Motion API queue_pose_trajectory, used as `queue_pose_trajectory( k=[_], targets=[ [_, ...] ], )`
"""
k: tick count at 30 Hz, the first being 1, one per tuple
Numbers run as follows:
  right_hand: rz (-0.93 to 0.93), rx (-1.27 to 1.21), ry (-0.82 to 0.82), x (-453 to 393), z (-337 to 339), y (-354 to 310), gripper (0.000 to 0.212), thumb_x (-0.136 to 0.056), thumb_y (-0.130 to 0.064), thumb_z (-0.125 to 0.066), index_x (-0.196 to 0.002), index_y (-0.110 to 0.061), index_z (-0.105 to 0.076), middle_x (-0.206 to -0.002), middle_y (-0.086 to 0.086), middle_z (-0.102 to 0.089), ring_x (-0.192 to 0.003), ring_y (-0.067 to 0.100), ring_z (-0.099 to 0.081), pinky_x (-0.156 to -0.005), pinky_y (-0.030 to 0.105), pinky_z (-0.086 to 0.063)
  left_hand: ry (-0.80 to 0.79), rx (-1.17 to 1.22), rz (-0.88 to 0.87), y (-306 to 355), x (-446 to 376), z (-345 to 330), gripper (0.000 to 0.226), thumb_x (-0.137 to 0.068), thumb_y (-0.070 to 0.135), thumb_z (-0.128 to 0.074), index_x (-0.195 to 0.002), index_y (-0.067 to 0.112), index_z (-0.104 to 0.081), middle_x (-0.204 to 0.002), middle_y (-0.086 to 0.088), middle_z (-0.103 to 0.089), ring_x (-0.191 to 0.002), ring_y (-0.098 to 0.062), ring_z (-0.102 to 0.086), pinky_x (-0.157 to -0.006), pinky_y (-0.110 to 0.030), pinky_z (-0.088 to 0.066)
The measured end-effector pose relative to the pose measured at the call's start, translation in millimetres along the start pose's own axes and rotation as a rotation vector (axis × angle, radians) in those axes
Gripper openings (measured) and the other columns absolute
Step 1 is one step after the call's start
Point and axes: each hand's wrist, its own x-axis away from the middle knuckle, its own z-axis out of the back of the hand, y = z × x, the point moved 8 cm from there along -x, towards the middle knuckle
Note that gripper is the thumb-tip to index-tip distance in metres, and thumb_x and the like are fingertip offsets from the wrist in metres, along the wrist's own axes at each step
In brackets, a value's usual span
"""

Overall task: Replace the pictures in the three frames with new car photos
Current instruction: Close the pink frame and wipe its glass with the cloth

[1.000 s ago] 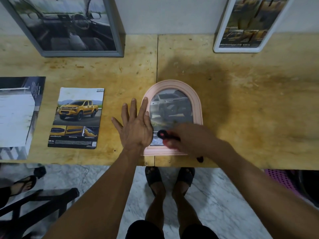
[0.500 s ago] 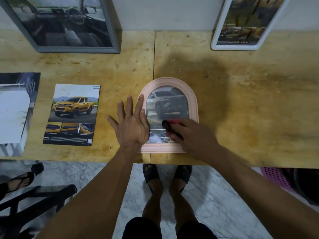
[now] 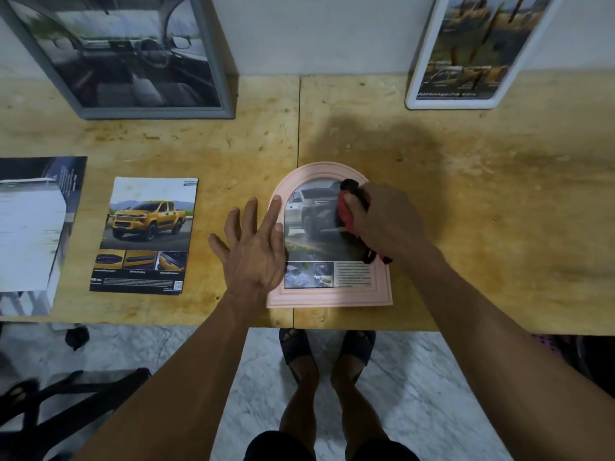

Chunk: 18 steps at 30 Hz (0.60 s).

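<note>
A pink arched frame lies flat near the table's front edge, with a grey pickup photo showing in its opening. My left hand lies flat with fingers spread, pressing on the frame's left side. My right hand grips a red and black tool over the upper right of the photo. A grey frame with a car-interior picture leans against the wall at back left. A white frame with a yellow car picture leans at back right.
A loose yellow pickup photo sheet lies left of my left hand. A dark brochure with a white block sits at the far left edge. My feet in sandals stand below the wooden table's front edge.
My right hand has slid the red and black tool from the bottom of the photo up to its upper right. My left hand has stayed pressed on the frame's left side.
</note>
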Motion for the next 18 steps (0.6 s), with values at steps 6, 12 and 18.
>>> queue_pose_trajectory(
  k=[6,12,18],
  targets=[
    [0.045,0.129,0.112,-13.3,-35.4,-44.7,0.034,-0.104,-0.036,-0.033,-0.125,-0.020,-0.054,-0.117,0.006,-0.056,-0.096,0.028,-0.059,-0.068,0.035,-0.043,0.002,-0.038,-0.029,-1.8,-1.4,-0.5,0.048,-0.106,0.052,-0.016,-0.153,0.055,-0.010,-0.166,0.005,-0.013,-0.151,-0.029,-0.004,-0.112,-0.070,-0.006],
    [0.248,0.106,-0.061,11.7,-70.4,-86.0,0.027,-0.103,-0.038,-0.039,-0.119,-0.023,-0.055,-0.112,0.002,-0.056,-0.090,0.023,-0.060,-0.072,0.042,-0.054,-0.003,-0.037,-0.012,-4.5,-1.8,-2.3,0.048,-0.106,0.052,-0.012,-0.153,0.056,-0.005,-0.166,0.006,-0.011,-0.152,-0.028,-0.001,-0.113,-0.070,-0.004],
    [0.097,0.270,0.094,36.7,-36.5,-24.5,0.033,-0.102,-0.041,-0.039,-0.121,-0.023,-0.060,-0.112,0.001,-0.061,-0.088,0.024,-0.063,-0.062,0.032,-0.048,-0.006,-0.025,-0.014,-3.0,-1.1,-1.8,0.047,-0.106,0.050,-0.014,-0.153,0.055,-0.007,-0.166,0.006,-0.012,-0.152,-0.027,-0.001,-0.114,-0.069,-0.003]
  ],
)
